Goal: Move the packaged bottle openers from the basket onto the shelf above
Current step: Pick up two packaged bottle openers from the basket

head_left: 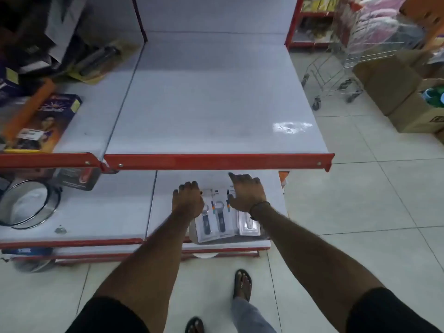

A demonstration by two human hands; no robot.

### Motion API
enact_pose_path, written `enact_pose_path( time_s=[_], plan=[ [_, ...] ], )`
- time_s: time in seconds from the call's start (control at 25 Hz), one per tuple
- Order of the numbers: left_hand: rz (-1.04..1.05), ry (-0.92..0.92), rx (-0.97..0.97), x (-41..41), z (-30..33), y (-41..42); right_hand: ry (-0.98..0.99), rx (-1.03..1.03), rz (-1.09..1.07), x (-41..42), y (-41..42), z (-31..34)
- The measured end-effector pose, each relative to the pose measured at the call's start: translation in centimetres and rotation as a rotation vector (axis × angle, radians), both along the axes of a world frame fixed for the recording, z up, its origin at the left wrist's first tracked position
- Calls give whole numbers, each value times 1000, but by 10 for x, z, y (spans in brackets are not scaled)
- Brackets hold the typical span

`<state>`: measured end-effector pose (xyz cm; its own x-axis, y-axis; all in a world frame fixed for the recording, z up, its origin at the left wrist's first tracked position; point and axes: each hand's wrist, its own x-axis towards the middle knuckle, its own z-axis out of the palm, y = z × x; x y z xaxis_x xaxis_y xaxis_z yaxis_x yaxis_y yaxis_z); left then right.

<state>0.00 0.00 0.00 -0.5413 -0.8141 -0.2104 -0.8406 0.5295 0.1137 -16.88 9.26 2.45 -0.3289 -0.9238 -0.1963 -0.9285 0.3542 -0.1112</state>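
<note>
2 white shelves [216,104], tiled floor [372,200].

Dim, soft indoor light, 1 glare patch on the upper shelf [292,127], perhaps motion-blurred, wide-angle-bent edges.

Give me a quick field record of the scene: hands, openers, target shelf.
left hand: resting on the left edge of the packs, grip not clearly closed
right hand: fingers spread over the right packs, open
packaged bottle openers: lying flat, side by side, on the lower shelf
basket: none clearly visible
upper shelf: white, red front edge, no openers on it
</note>
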Motion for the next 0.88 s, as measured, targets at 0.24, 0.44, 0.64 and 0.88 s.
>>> enact_pose_path(
  time_s=[0.24, 0.44, 0.64, 0.88],
  plan=[
    [24, 64, 74, 8, -11, -24, -81, 307, 146, 7, -51, -21],
    [50, 222, 214, 12, 4, -30, -109, 92, 140, 4, -49, -14],
    [12, 433, 418, 28, 36, -17, -322, -63, -24, 5, -17, 12],
    [-205, 600, 299, 61, 111, 25, -281, -335, -18, 32, 33, 72]
  ],
)
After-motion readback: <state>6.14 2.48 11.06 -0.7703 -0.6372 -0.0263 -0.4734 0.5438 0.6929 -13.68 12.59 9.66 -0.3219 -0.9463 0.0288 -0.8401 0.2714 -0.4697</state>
